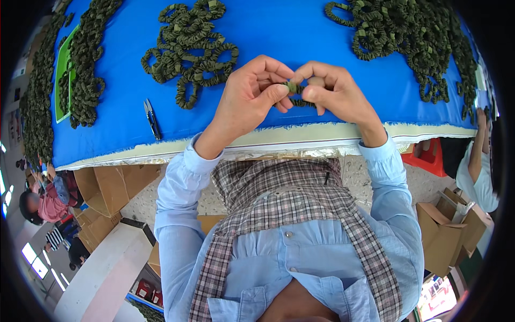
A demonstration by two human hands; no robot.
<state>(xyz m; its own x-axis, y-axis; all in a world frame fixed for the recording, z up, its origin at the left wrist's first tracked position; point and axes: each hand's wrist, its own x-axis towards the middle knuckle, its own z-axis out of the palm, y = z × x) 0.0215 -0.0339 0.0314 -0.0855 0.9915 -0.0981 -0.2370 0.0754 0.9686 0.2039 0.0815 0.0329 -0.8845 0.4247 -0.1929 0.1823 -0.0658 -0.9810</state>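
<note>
Between my two hands, just above the near edge of the blue cloth, is a dark green scrunchie (300,102) with a lighter green patch on it. My left hand (256,91) pinches it at that patch with thumb and forefinger. From the other side, my right hand (332,91) grips the same ring, its thumb and fingers bent close around it. Part of the scrunchie is hidden behind the fingers. A loose heap of matching scrunchies (193,48) lies beyond my left hand, and a larger pile (399,32) spreads out at the far right.
Small thread snips (152,119) lie on the blue cloth (123,70) to the left. Past them, a green tray (63,80) sits among more scrunchies. Cardboard boxes (115,185) stand below the table's left end, a red stool (426,158) under its right. Other people are at both sides.
</note>
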